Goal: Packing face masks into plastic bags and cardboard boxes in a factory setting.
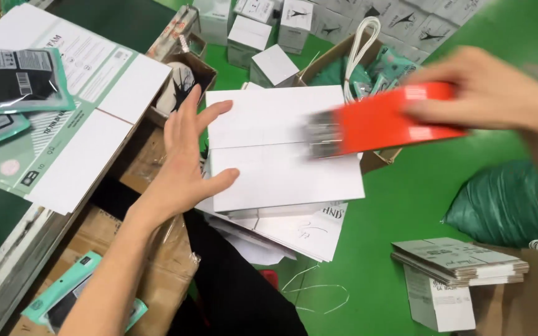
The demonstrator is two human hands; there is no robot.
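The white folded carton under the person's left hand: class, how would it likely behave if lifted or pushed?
The white folded carton looks thin and flat, so probably light and fairly stiff, though it may bend along its visible crease. Resting on loose flat sheets, it would likely slide easily; the left hand braces its edge while the right hand holds the red tape dispenser over it.

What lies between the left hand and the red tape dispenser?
Head view: only the bare top of the white box, between left hand and red tape dispenser.

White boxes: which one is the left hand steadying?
The large white carton at centre, its flaps closed: the left hand presses its left edge while the right hand holds a red tape dispenser over it.
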